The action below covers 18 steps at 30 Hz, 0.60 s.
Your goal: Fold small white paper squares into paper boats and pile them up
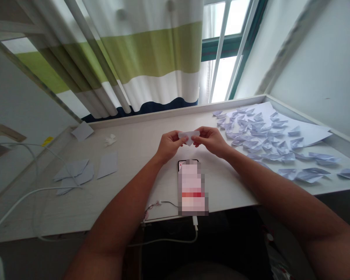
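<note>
A small folded piece of white paper (189, 137) is held up over the middle of the desk, its lower edge coming to a point. My left hand (169, 146) pinches its left end between thumb and fingers. At the other end, my right hand (212, 140) grips it the same way, thumb in front. Just below the hands lies a phone (192, 186), its screen blurred out, with a white charging cable (195, 222) plugged into its near end. To the right, many folded paper boats (252, 134) are spread over the desk.
Larger white sheets (312, 130) lie under some boats. At left are loose paper pieces (76, 175), a single sheet (107, 165), a square sheet (82, 131) and a crumpled white scrap (110, 140). White cables (32, 190) cross the left side. A beaded strap (154, 204) lies beside the phone.
</note>
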Each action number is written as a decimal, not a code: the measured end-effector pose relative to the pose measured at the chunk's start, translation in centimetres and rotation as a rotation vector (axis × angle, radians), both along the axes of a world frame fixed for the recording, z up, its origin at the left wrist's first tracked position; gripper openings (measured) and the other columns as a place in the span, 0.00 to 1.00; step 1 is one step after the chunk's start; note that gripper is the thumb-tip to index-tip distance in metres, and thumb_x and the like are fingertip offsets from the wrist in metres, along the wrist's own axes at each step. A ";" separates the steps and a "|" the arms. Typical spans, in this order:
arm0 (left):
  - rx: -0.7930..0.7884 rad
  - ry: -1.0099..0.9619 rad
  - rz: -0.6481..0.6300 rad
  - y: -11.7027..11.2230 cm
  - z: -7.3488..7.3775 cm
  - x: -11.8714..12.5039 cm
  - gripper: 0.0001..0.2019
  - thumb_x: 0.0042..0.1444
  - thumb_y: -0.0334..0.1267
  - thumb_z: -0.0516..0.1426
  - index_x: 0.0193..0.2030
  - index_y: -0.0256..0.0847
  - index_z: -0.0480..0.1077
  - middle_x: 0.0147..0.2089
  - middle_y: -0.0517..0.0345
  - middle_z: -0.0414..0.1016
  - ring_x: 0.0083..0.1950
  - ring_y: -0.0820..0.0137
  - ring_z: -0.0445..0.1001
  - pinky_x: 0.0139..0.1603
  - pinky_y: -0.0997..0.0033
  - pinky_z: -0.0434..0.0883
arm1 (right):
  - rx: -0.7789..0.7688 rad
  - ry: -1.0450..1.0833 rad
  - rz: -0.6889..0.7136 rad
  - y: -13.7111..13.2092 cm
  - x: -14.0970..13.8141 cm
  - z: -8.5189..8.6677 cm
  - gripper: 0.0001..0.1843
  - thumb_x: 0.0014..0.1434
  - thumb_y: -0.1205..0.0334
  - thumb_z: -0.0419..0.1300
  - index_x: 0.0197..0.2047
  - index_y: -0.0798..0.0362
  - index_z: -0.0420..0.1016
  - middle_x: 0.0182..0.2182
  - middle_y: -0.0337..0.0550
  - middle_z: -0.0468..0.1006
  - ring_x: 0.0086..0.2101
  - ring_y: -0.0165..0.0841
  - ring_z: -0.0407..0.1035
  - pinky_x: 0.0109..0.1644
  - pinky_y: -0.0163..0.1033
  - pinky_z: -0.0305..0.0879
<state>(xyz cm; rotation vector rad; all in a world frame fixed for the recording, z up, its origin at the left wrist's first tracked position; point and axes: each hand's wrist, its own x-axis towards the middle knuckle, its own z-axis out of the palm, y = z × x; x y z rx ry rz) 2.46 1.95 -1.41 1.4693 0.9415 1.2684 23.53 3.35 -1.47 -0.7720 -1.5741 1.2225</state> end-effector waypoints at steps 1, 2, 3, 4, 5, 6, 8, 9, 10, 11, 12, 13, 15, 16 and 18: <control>-0.005 -0.012 0.004 -0.1 0.1 0.1 0.16 0.52 0.48 0.74 0.37 0.38 0.80 0.33 0.56 0.83 0.33 0.71 0.78 0.37 0.70 0.73 | -0.008 0.001 0.009 0.0 0.0 -0.1 0.24 0.56 0.43 0.80 0.38 0.54 0.82 0.30 0.43 0.84 0.29 0.32 0.78 0.35 0.41 0.80; -0.012 -0.018 0.003 -0.1 0.2 0.1 0.16 0.53 0.49 0.74 0.36 0.38 0.80 0.32 0.56 0.83 0.33 0.70 0.78 0.36 0.70 0.73 | -0.018 0.001 0.022 0.0 0.0 -0.1 0.24 0.56 0.42 0.79 0.37 0.54 0.81 0.30 0.43 0.84 0.29 0.32 0.79 0.35 0.41 0.80; -0.021 -0.021 -0.003 -0.2 0.2 0.1 0.17 0.53 0.49 0.74 0.37 0.38 0.80 0.31 0.55 0.83 0.32 0.70 0.79 0.34 0.70 0.73 | -0.030 0.004 0.035 0.0 0.1 -0.2 0.25 0.56 0.41 0.79 0.38 0.54 0.82 0.30 0.43 0.84 0.28 0.33 0.79 0.35 0.41 0.80; -0.031 -0.020 -0.011 -0.2 0.3 0.1 0.18 0.52 0.50 0.75 0.37 0.38 0.80 0.30 0.56 0.82 0.31 0.69 0.80 0.33 0.70 0.72 | -0.044 0.010 0.047 0.0 0.1 -0.2 0.25 0.56 0.41 0.79 0.39 0.55 0.82 0.29 0.44 0.85 0.28 0.33 0.79 0.35 0.42 0.81; -0.040 -0.023 -0.019 -0.2 0.4 0.0 0.18 0.52 0.50 0.75 0.38 0.38 0.80 0.28 0.56 0.82 0.30 0.69 0.80 0.31 0.70 0.71 | -0.058 0.024 0.055 0.0 0.1 -0.2 0.26 0.55 0.41 0.80 0.41 0.55 0.83 0.29 0.44 0.85 0.28 0.34 0.80 0.36 0.42 0.82; -0.049 -0.028 -0.030 -0.3 0.5 0.0 0.18 0.52 0.49 0.75 0.39 0.38 0.80 0.27 0.57 0.81 0.29 0.68 0.80 0.31 0.70 0.71 | -0.072 0.042 0.057 -0.1 0.0 -0.2 0.26 0.55 0.41 0.80 0.43 0.55 0.84 0.28 0.43 0.85 0.28 0.35 0.80 0.36 0.44 0.83; -0.063 -0.055 -0.054 -0.3 0.7 -0.1 0.17 0.52 0.47 0.75 0.41 0.39 0.81 0.27 0.57 0.82 0.30 0.68 0.81 0.32 0.70 0.73 | -0.091 0.080 0.053 -0.2 0.0 -0.1 0.25 0.55 0.43 0.80 0.45 0.54 0.85 0.27 0.42 0.85 0.28 0.36 0.82 0.38 0.46 0.84; -0.069 -0.075 -0.065 -0.4 0.8 -0.1 0.16 0.52 0.45 0.74 0.42 0.39 0.82 0.29 0.57 0.83 0.31 0.67 0.82 0.33 0.70 0.74 | -0.094 0.094 0.050 -0.3 0.0 0.0 0.23 0.56 0.45 0.80 0.45 0.54 0.86 0.28 0.42 0.85 0.29 0.36 0.82 0.39 0.46 0.85; -0.075 -0.093 -0.078 -0.4 0.9 -0.2 0.14 0.52 0.44 0.73 0.42 0.39 0.83 0.32 0.55 0.84 0.33 0.67 0.83 0.35 0.69 0.75 | -0.093 0.103 0.045 -0.3 0.0 0.1 0.20 0.56 0.47 0.79 0.44 0.53 0.87 0.28 0.42 0.86 0.29 0.36 0.83 0.41 0.47 0.85; -0.085 -0.110 -0.093 -0.5 1.1 -0.2 0.13 0.53 0.43 0.71 0.41 0.38 0.84 0.35 0.53 0.86 0.35 0.66 0.84 0.37 0.68 0.77 | -0.089 0.108 0.038 -0.4 0.0 0.3 0.17 0.57 0.49 0.78 0.42 0.53 0.87 0.30 0.43 0.87 0.30 0.36 0.83 0.42 0.48 0.86; -0.096 -0.122 -0.109 -0.6 1.2 -0.3 0.12 0.54 0.43 0.70 0.41 0.38 0.84 0.38 0.51 0.86 0.37 0.65 0.85 0.38 0.67 0.77 | -0.082 0.110 0.029 -0.4 0.0 0.4 0.14 0.57 0.52 0.78 0.41 0.53 0.88 0.31 0.44 0.87 0.31 0.36 0.83 0.44 0.49 0.86; -0.103 -0.131 -0.120 -0.6 1.2 -0.3 0.13 0.55 0.44 0.69 0.40 0.37 0.85 0.39 0.49 0.87 0.38 0.64 0.85 0.39 0.66 0.78 | -0.076 0.107 0.021 -0.4 0.1 0.5 0.12 0.58 0.54 0.77 0.40 0.53 0.88 0.32 0.45 0.87 0.32 0.37 0.84 0.45 0.50 0.86; -0.100 -0.124 -0.117 -0.6 1.3 -0.3 0.16 0.58 0.48 0.67 0.40 0.35 0.85 0.40 0.46 0.87 0.38 0.64 0.85 0.39 0.65 0.78 | -0.071 0.099 0.021 -0.5 0.2 0.6 0.08 0.58 0.57 0.75 0.39 0.52 0.89 0.33 0.46 0.88 0.34 0.38 0.84 0.48 0.52 0.86; -0.085 -0.107 -0.100 -0.6 1.3 -0.2 0.17 0.59 0.49 0.67 0.40 0.34 0.85 0.40 0.46 0.87 0.37 0.64 0.84 0.39 0.65 0.78 | -0.076 0.099 0.033 -0.5 0.3 0.7 0.08 0.59 0.58 0.74 0.39 0.53 0.89 0.33 0.46 0.88 0.34 0.38 0.84 0.49 0.53 0.86; -0.040 -0.052 -0.056 -0.5 1.2 -0.2 0.16 0.57 0.49 0.70 0.39 0.35 0.85 0.37 0.48 0.87 0.36 0.66 0.83 0.39 0.65 0.78 | -0.096 0.110 0.065 -0.5 0.4 0.7 0.10 0.60 0.55 0.72 0.39 0.54 0.89 0.35 0.48 0.88 0.35 0.40 0.84 0.50 0.55 0.85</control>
